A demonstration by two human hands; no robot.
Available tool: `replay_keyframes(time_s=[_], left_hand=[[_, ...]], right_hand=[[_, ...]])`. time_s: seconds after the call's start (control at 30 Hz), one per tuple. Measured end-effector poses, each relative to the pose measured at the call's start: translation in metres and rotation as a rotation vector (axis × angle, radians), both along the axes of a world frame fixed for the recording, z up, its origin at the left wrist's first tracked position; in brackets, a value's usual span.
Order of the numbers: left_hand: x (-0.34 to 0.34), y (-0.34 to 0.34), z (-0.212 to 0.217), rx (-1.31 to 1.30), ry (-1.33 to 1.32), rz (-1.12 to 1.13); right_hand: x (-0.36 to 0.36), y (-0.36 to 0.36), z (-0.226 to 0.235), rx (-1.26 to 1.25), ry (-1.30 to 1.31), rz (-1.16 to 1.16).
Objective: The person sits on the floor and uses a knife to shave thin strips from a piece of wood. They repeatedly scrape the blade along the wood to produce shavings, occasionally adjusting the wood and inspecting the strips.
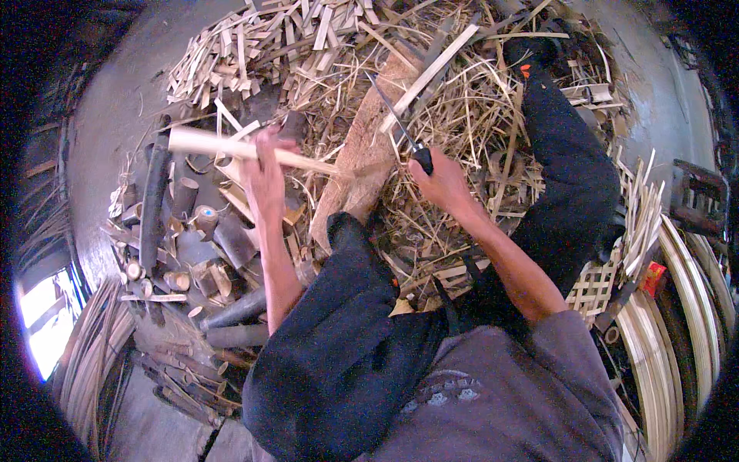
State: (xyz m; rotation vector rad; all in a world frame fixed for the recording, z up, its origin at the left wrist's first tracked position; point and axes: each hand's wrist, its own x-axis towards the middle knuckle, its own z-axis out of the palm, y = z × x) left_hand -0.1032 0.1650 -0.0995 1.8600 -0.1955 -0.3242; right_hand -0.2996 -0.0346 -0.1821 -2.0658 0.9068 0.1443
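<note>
Two hands: both are being used, each wrapped around its own thing, above a wooden chopping block.
Left hand (265,173): its grip is being kept clamped around a pale split bamboo stick (231,146), held near the middle of its length.
Bamboo stick: it is lying almost level, its long axis running left to right; the thick end is pointing out past the person's left, the thin end is reaching toward the wooden chopping block (362,165).
Right hand (443,185): its grip is being kept closed on the dark handle of a long knife (396,119).
Knife: the blade is slanting up and to the left from the hand, over the top of the block.
Key relation: the thin end of the stick is lying just left of and below the blade, well apart from the right hand; the left hand is the nearer one to the stick.
Around them: dry bamboo shavings (462,115) are being seen heaped about the block, cut bamboo tubes (204,223) are lying on the floor at the left, and long bent strips (677,308) are stacked at the right.
Containers: none can be made out.
</note>
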Motion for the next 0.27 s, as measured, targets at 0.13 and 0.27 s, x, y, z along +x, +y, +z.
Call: replay_keyframes(time_s=[0.13,0.27], left_hand=[[-0.052,0.019,-0.004,-0.078,0.047,0.206],[-0.073,0.048,-0.033,0.095,0.031,0.195]], right_hand=[[-0.031,0.023,0.019,0.114,-0.197,0.090],[-0.032,0.062,0.004,0.330,0.043,0.138]])
